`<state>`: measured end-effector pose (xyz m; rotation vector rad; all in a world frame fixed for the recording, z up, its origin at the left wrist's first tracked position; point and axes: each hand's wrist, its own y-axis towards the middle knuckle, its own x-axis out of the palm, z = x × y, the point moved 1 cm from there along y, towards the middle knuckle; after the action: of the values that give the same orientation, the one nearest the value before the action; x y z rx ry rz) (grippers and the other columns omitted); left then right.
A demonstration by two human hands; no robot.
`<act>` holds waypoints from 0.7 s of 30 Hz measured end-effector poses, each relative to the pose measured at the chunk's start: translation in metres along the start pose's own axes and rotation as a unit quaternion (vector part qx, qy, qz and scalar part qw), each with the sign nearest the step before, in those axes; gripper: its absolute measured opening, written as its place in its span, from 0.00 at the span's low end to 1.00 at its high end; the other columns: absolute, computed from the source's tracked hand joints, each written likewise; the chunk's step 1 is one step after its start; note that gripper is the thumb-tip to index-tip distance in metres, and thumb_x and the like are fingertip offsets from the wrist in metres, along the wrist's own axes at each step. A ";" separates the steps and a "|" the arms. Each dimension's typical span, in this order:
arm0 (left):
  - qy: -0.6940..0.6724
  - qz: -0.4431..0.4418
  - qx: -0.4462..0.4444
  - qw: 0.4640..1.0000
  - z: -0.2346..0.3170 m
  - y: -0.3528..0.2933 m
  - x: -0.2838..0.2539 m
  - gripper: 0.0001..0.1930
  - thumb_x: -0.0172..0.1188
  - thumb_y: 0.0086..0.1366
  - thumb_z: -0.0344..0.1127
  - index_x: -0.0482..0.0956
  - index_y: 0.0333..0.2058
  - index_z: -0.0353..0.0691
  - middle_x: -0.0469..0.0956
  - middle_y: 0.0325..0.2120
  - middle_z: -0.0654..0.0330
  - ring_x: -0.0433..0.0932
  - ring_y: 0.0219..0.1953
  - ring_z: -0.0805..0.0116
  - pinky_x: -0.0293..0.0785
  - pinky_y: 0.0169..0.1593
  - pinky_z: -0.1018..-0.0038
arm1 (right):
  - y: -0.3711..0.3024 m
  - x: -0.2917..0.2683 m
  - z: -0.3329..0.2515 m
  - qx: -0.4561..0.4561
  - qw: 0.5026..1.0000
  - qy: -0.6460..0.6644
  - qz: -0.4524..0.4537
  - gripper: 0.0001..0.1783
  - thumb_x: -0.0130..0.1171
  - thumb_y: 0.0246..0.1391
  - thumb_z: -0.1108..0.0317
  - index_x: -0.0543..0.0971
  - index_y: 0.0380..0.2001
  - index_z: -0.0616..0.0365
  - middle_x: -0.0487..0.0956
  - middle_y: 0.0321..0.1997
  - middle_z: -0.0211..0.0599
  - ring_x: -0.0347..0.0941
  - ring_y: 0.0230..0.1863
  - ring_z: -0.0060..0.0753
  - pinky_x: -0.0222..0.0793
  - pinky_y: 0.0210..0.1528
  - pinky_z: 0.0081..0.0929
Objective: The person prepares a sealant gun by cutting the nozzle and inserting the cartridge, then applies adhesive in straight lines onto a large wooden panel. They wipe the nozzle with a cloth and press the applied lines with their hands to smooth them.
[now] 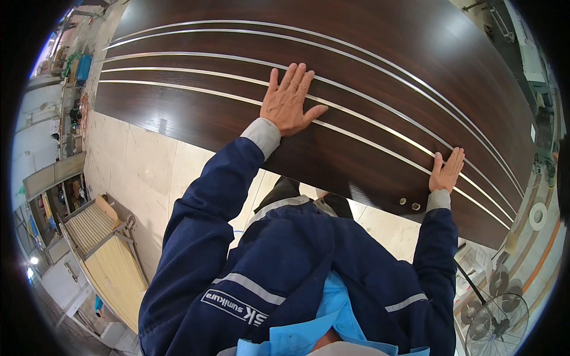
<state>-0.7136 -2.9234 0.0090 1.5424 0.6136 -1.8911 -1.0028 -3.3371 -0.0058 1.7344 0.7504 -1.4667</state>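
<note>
A large dark brown wood-grain panel (368,53), which looks like a door, lies in front of me with several thin silvery strips (178,70) running along its length. Flat on it, fingers stretched forward and thumb out, rests my left hand (290,107), across the strips near the middle. Farther right, my right hand (446,173) also lies flat over the strips, close to the panel's right end. Neither hand holds anything. Beside the right wrist, near the panel's front edge, two small round holes or fittings (409,203) show.
A cart (107,237) with tan sheets stands on the pale floor (148,154) at left, near shelving (59,190). At lower right is a wire-caged fan (499,323). A white tape roll (538,216) sits beyond the panel's right end.
</note>
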 end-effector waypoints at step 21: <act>0.071 -0.075 -0.034 0.994 0.010 0.010 -0.013 0.47 0.40 0.69 0.73 0.52 0.74 0.43 0.48 0.75 0.51 0.43 0.78 0.55 0.32 0.77 0.50 | 0.008 0.009 -0.050 0.088 0.995 -0.050 -0.022 0.51 0.40 0.68 0.34 0.53 0.72 0.74 0.48 0.78 0.66 0.39 0.80 0.61 0.32 0.79 0.51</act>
<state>-0.7123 -2.9350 0.0241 1.6365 0.8692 -1.8596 -0.9670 -3.3005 -0.0091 1.7678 0.6253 -1.6794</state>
